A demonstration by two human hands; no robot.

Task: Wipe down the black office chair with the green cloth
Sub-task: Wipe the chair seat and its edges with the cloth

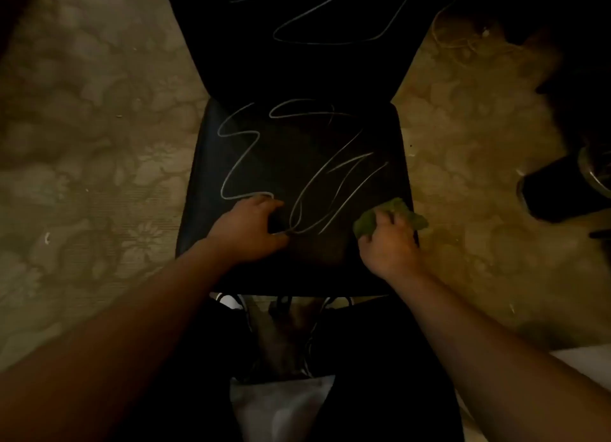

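Note:
The black office chair (284, 163) stands in front of me, its seat and backrest covered in thin white scribbled lines. My left hand (249, 228) rests on the near left part of the seat, fingers curled and spread, holding nothing. My right hand (390, 243) sits at the seat's near right corner, closed on the bunched green cloth (396, 215), which presses against the seat edge. The cloth sticks out past my fingers on both sides.
Patterned beige floor (99, 143) lies on both sides of the chair. A dark object with a metal rim (568, 187) stands on the floor at the right. Thin cables (463, 44) lie at the upper right. My legs and shoes (287, 326) are below the seat.

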